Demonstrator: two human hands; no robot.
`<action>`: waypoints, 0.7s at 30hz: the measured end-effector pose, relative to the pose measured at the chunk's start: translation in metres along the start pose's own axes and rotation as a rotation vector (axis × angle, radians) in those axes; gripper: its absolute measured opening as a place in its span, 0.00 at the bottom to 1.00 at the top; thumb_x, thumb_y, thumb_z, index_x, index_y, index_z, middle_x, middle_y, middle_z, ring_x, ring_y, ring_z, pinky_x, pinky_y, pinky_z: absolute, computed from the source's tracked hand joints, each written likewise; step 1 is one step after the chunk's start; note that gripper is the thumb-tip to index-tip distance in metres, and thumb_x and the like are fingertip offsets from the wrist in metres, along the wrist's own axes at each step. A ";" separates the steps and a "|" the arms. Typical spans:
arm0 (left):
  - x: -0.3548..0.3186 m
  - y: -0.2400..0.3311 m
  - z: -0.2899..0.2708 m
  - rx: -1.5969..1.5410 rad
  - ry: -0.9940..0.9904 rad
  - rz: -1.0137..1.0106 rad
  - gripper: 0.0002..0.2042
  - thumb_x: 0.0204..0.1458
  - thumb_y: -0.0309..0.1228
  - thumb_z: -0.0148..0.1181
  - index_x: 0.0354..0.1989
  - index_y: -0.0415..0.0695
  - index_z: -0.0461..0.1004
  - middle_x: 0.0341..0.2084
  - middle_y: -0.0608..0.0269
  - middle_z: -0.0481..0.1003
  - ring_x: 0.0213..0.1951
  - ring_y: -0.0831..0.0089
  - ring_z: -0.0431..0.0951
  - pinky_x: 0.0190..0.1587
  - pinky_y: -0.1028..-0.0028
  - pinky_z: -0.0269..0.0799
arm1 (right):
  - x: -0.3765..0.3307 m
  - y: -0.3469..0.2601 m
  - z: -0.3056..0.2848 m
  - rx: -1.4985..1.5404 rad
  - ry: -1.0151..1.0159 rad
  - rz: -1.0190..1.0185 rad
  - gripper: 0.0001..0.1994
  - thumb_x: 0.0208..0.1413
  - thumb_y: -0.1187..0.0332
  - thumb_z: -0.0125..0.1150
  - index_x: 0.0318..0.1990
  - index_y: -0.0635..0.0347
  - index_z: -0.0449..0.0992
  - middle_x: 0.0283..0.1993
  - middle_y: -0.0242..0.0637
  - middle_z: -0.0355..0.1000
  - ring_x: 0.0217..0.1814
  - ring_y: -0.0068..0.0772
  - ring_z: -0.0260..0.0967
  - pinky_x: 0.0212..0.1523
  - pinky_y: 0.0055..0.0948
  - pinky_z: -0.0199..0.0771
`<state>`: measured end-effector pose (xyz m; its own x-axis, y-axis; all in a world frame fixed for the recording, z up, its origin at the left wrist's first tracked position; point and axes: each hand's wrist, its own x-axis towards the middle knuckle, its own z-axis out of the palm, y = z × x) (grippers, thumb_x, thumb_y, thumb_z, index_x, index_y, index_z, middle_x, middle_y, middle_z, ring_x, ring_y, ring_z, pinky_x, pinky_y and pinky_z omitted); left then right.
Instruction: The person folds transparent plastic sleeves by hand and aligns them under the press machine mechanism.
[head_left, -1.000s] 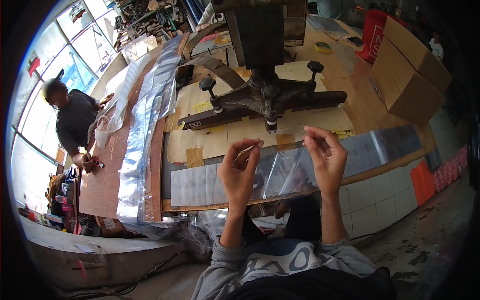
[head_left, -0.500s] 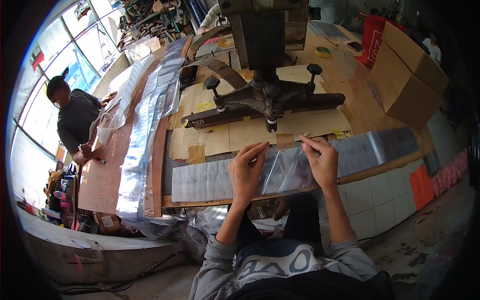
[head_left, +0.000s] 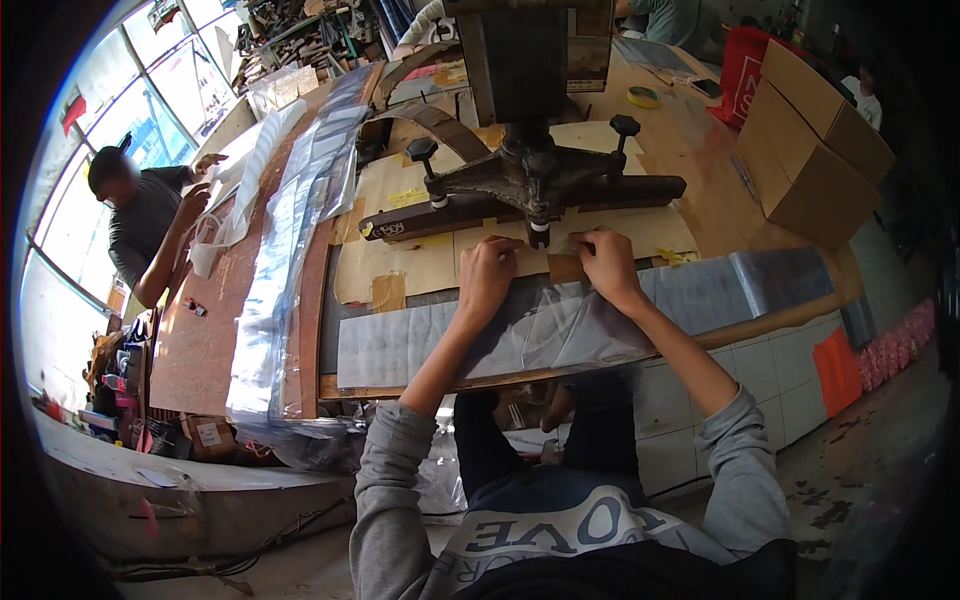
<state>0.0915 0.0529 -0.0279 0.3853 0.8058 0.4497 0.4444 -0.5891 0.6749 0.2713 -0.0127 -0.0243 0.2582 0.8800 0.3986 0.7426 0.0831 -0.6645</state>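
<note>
Workbench (head_left: 700, 170) layout: press machine (head_left: 530, 150) at centre, on cardboard sheets (head_left: 420, 260); clear plastic bag (head_left: 570, 325) before it, under both hands; cardboard boxes (head_left: 815, 150) to the right; stacked plastic sleeves (head_left: 300, 230) to the left; tape roll (head_left: 643, 96) behind.

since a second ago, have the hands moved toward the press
Yes. Both the left hand and right hand have gone forward and down from mid-air to the cardboard, carrying the clear bag right under the black press.
</note>
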 end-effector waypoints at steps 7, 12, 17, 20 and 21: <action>0.005 -0.010 0.001 0.149 0.045 0.129 0.11 0.43 0.20 0.53 0.34 0.42 0.79 0.34 0.49 0.70 0.34 0.52 0.74 0.38 0.63 0.71 | 0.020 0.013 0.007 -0.079 0.000 -0.041 0.11 0.43 0.78 0.54 0.35 0.60 0.79 0.35 0.52 0.72 0.38 0.51 0.70 0.40 0.40 0.70; 0.001 -0.002 -0.004 0.454 0.004 0.208 0.15 0.45 0.23 0.49 0.41 0.46 0.76 0.33 0.56 0.65 0.37 0.60 0.69 0.40 0.66 0.64 | 0.019 0.007 0.006 -0.083 -0.009 -0.039 0.13 0.42 0.80 0.54 0.37 0.60 0.79 0.35 0.51 0.71 0.39 0.51 0.69 0.42 0.39 0.69; -0.006 0.001 -0.008 0.507 -0.083 0.133 0.16 0.44 0.27 0.51 0.44 0.46 0.75 0.30 0.55 0.67 0.37 0.62 0.69 0.40 0.66 0.60 | 0.018 0.007 0.012 -0.048 0.006 -0.059 0.12 0.44 0.81 0.54 0.37 0.62 0.78 0.35 0.50 0.71 0.39 0.49 0.69 0.42 0.38 0.69; -0.010 0.007 -0.015 0.511 -0.106 0.169 0.18 0.44 0.28 0.52 0.46 0.47 0.75 0.29 0.55 0.68 0.37 0.62 0.69 0.40 0.65 0.60 | 0.016 0.010 0.013 -0.043 0.014 -0.060 0.11 0.45 0.80 0.55 0.37 0.62 0.78 0.35 0.50 0.71 0.39 0.48 0.69 0.42 0.38 0.69; -0.012 0.010 -0.018 0.532 -0.142 0.145 0.18 0.45 0.29 0.53 0.47 0.48 0.74 0.31 0.54 0.69 0.38 0.61 0.69 0.41 0.64 0.61 | 0.016 0.009 0.014 -0.043 0.015 -0.060 0.11 0.45 0.80 0.55 0.37 0.62 0.78 0.35 0.50 0.71 0.39 0.48 0.69 0.42 0.38 0.69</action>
<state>0.0767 0.0385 -0.0165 0.5611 0.7202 0.4080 0.7108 -0.6718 0.2085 0.2739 0.0085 -0.0326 0.2213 0.8670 0.4465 0.7828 0.1151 -0.6115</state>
